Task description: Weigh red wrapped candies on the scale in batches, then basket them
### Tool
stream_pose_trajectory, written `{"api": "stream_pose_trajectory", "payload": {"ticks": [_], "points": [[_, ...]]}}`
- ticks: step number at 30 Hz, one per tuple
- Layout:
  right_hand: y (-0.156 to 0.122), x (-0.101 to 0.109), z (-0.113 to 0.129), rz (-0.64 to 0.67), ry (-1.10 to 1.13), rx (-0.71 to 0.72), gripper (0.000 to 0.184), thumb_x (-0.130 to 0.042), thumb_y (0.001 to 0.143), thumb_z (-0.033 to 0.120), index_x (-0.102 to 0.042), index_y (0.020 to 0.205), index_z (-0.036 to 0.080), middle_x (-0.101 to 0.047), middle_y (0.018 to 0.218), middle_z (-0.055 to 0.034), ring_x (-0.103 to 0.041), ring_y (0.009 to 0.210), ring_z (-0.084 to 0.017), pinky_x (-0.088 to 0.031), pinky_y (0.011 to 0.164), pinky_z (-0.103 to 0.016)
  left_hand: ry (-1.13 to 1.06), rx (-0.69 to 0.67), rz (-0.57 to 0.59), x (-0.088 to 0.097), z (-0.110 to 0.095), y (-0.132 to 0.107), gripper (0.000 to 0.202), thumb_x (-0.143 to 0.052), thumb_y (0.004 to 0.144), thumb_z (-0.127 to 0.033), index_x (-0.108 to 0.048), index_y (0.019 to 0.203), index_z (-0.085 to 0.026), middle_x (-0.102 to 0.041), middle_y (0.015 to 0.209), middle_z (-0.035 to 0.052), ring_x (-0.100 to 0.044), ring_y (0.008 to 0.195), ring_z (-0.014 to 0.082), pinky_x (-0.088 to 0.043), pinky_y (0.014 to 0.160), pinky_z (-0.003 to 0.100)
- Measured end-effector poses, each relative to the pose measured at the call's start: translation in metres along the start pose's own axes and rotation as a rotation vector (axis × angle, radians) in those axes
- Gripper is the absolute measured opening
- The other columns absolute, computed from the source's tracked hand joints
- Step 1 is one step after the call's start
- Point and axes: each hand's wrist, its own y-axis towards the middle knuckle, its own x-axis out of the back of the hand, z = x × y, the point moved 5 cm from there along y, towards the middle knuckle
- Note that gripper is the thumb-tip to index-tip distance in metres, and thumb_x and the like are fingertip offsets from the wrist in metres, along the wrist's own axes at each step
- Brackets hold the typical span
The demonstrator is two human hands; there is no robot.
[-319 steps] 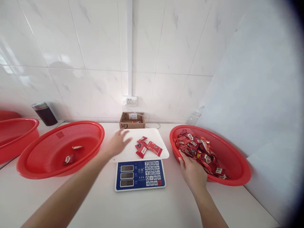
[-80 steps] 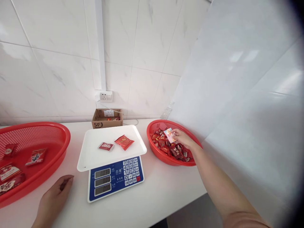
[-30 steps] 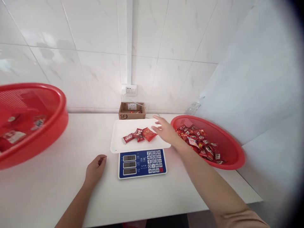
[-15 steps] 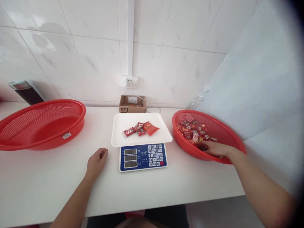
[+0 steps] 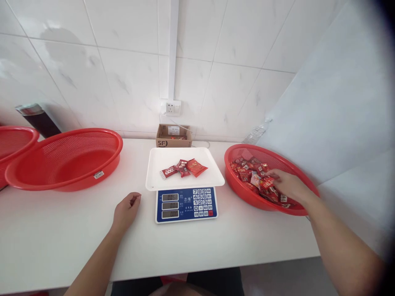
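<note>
My right hand [image 5: 288, 185] reaches into the red basket [image 5: 300, 207] on the right, its fingers curled down on the heap of red candy packets [image 5: 251, 172]; whether a packet is gripped I cannot make out. My left hand [image 5: 126, 211] rests on the white counter left of the blue scale [image 5: 185, 203], fingers curled loosely, nothing visible in it. The scale's white tray [image 5: 160, 181] carries three red packets [image 5: 183, 167].
A large red basket [image 5: 66, 158] sits at the left, with the rim of another [image 5: 14, 139] behind it. A small cardboard box [image 5: 173, 135] and a wall socket [image 5: 171, 108] are behind the scale. A dark canister [image 5: 37, 119] stands far left. The tiled wall closes in at right.
My right hand left the scale tray and went into the right basket, then shifted slightly toward its middle. My left hand stayed put. The view shifted.
</note>
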Motion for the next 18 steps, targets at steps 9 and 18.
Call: {"api": "stream_pose_trajectory", "payload": {"ticks": [9, 18], "points": [[-0.046, -0.001, 0.12, -0.125, 0.353, 0.21, 0.024, -0.049, 0.079, 0.032, -0.061, 0.097, 0.023, -0.067, 0.098, -0.0048, -0.062, 0.086, -0.019, -0.047, 0.077, -0.031, 0.002, 0.002, -0.003, 0.002, 0.0, -0.001, 0.027, -0.043, 0.075, -0.045, -0.058, 0.085, -0.025, -0.067, 0.08, -0.002, -0.06, 0.072, 0.0158, -0.045, 0.065, 0.026], [-0.053, -0.064, 0.218, 0.091, 0.393, 0.499, 0.015, -0.053, 0.08, 0.033, -0.065, 0.087, 0.026, -0.069, 0.088, -0.0008, -0.064, 0.081, -0.018, -0.048, 0.073, -0.03, -0.006, -0.017, -0.01, 0.003, -0.003, -0.002, 0.026, -0.042, 0.076, -0.044, -0.057, 0.084, -0.024, -0.066, 0.078, -0.001, -0.06, 0.072, 0.0164, -0.046, 0.067, 0.027]]}}
